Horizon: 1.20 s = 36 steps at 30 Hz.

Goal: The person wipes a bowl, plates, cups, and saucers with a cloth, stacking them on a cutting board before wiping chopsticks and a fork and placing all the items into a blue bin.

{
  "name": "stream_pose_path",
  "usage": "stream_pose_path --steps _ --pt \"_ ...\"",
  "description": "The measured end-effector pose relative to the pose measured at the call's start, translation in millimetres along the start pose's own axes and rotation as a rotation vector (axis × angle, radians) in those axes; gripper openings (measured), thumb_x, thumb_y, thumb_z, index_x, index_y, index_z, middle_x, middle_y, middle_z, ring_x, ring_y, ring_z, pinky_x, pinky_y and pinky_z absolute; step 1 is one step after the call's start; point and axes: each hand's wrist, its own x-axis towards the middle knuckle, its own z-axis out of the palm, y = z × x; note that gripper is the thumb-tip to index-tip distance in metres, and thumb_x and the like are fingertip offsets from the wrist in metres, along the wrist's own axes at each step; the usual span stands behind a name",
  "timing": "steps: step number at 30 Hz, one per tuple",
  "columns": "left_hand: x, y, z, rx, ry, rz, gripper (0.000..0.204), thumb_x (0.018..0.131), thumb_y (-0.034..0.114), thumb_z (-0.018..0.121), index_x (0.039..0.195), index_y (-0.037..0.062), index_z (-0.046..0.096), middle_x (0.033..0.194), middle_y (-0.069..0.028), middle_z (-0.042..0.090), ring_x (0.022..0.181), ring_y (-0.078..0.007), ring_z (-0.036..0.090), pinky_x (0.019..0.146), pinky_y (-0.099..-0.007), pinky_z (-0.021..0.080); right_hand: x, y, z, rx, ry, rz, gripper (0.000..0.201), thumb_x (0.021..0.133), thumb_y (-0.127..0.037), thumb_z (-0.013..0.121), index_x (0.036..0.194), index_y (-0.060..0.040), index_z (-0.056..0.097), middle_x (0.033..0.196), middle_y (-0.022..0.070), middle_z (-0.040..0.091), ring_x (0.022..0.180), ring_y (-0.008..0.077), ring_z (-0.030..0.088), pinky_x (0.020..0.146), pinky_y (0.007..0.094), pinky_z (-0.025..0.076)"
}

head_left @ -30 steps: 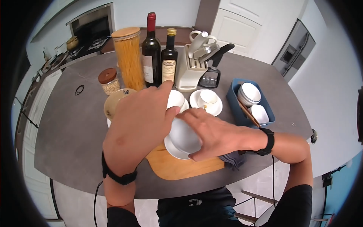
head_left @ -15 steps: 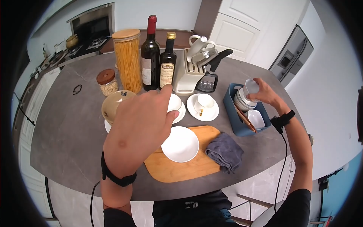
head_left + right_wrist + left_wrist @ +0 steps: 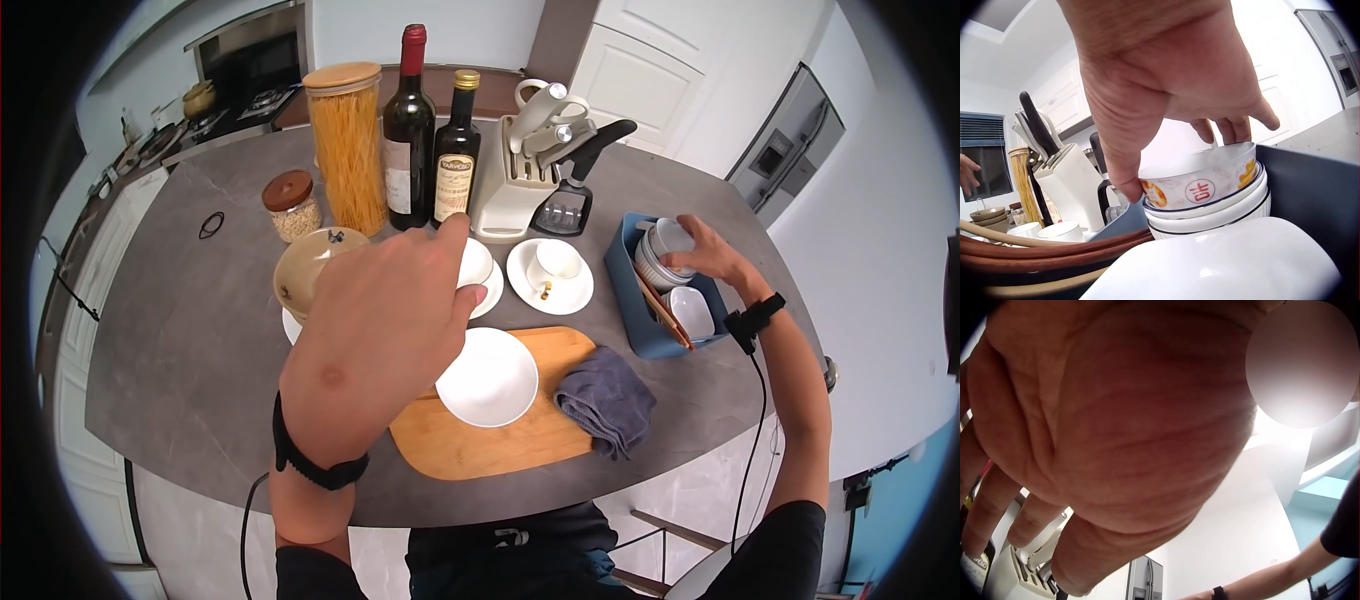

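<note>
My right hand [image 3: 715,255] reaches into the blue bin [image 3: 635,315] and holds a small patterned bowl [image 3: 1200,187]. In the right wrist view the thumb lies on the bowl's near left side and the fingertips are at its far rim; the bowl rests on stacked white bowls [image 3: 1210,222]. The left hand [image 3: 375,340] hovers palm down above the counter with fingers extended and nothing held, partly hiding a beige bowl [image 3: 300,270] and a cup with saucer [image 3: 490,300]. Just right of it, a white bowl [image 3: 487,377] stands on a wooden board [image 3: 470,450].
A grey cloth [image 3: 605,400] lies on the board's right edge. Behind stand a pasta jar [image 3: 345,160], a small jar [image 3: 292,210], two dark bottles [image 3: 408,160] and a knife block [image 3: 510,195]. Another cup [image 3: 553,260] sits on its saucer; a square white dish [image 3: 690,312] is in the bin.
The right hand has carried the small bowl from above the white bowl on the board to the bin, then lowered it slightly onto the stack. The left hand has stayed nearly still.
</note>
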Motion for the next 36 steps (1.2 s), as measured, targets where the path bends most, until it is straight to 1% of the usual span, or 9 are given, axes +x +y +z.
stream_pose_path --steps 7,9,12,14,16,22,29,32,36 --pt "-0.3 0.2 -0.6 -0.004 -0.028 -0.004 0.039 0.095 0.022 0.066 0.125 -0.0002 0.058 0.091 -0.0211 0.069 0.09 -0.0399 0.068 0.075 -0.0482 0.05 -2.4 0.6 -0.7 -0.061 0.012 -0.076 0.099 0.07 -0.044 0.084 0.144 0.008 0.045 0.134 0.0295 0.058 0.128 0.0384 0.058 0.112 0.0406 0.045" --pt "-1.4 -1.5 0.7 -0.008 -0.012 0.007 0.038 0.095 0.022 0.066 0.124 0.0 0.058 0.09 -0.0211 0.069 0.09 -0.04 0.068 0.074 -0.0486 0.05 -2.2 -4.0 -5.3 -0.04 -0.089 0.013 0.11 0.069 -0.049 0.087 0.152 0.0025 0.038 0.15 0.0272 0.047 0.143 0.0395 0.045 0.12 0.0439 0.036" --pt "-4.2 -3.0 -1.1 -0.007 0.008 0.016 0.036 0.095 0.023 0.066 0.122 0.0002 0.058 0.089 -0.0212 0.069 0.089 -0.0403 0.067 0.073 -0.0492 0.05 0.2 -16.3 -10.3 -0.101 -0.081 0.026 0.12 0.068 -0.06 0.089 0.154 0.0026 0.036 0.153 0.0285 0.044 0.146 0.0399 0.041 0.12 0.0452 0.035" --pt "-3.8 -3.4 -1.8 -0.004 0.005 0.021 0.036 0.095 0.023 0.067 0.121 0.0003 0.058 0.089 -0.0214 0.069 0.089 -0.0404 0.067 0.073 -0.0495 0.05 -5.5 -47.4 -10.0 -0.033 -0.034 -0.054 0.122 0.069 -0.064 0.088 0.156 0.0029 0.033 0.156 0.0289 0.042 0.147 0.0402 0.039 0.121 0.0455 0.035" --pt "-2.8 -2.5 -0.3 0.009 -0.013 0.022 0.035 0.095 0.023 0.067 0.12 0.0008 0.058 0.088 -0.0214 0.068 0.089 -0.041 0.067 0.073 -0.0495 0.05 -34.7 -127.2 -4.4 -0.026 -0.072 -0.261 0.113 0.076 -0.056 0.087 0.156 0.0029 0.033 0.155 0.0285 0.042 0.146 0.0404 0.041 0.12 0.0443 0.035" --pt "-5.5 -6.2 5.5 -0.02 0.07 0.091 0.035 0.094 0.025 0.066 0.12 0.0024 0.059 0.09 -0.0203 0.07 0.09 -0.0413 0.068 0.075 -0.0492 0.051 -106.8 -240.1 85.8 -0.045 -0.438 -0.798 0.108 0.08 -0.045 0.085 0.151 0.0125 0.029 0.148 0.0354 0.038 0.142 0.0466 0.038 0.119 0.0454 0.036" --pt "-6.6 -2.4 -2.7 -0.067 0.058 0.066 0.036 0.092 0.024 0.066 0.121 0.0039 0.06 0.093 -0.0209 0.07 0.091 -0.0415 0.067 0.074 -0.049 0.05 -118.2 -253.0 123.9 -0.051 -0.417 -0.699 0.097 0.071 -0.026 0.08 0.147 0.0116 0.034 0.133 0.0287 0.044 0.127 0.0449 0.046 0.109 0.0479 0.043" --pt "-8.2 -4.2 -3.8 -0.042 0.059 0.077 0.037 0.092 0.023 0.066 0.122 0.0023 0.06 0.092 -0.0211 0.07 0.09 -0.0417 0.066 0.073 -0.0486 0.049 -117.3 -245.6 96.5 -0.024 -0.371 -0.642 0.096 0.071 -0.027 0.082 0.146 0.0074 0.032 0.135 0.0287 0.044 0.126 0.0429 0.047 0.11 0.0468 0.041" --pt "-9.8 -5.5 -7.1 -0.034 0.075 0.075 0.039 0.093 0.023 0.066 0.124 0.0004 0.06 0.09 -0.0213 0.069 0.09 -0.0408 0.066 0.075 -0.0484 0.049 -108.5 -213.0 35.2 0.009 -0.02 -0.563 0.1 0.065 -0.022 0.087 0.15 -0.0026 0.037 0.137 0.0207 0.051 0.128 0.0366 0.055 0.109 0.0436 0.046"
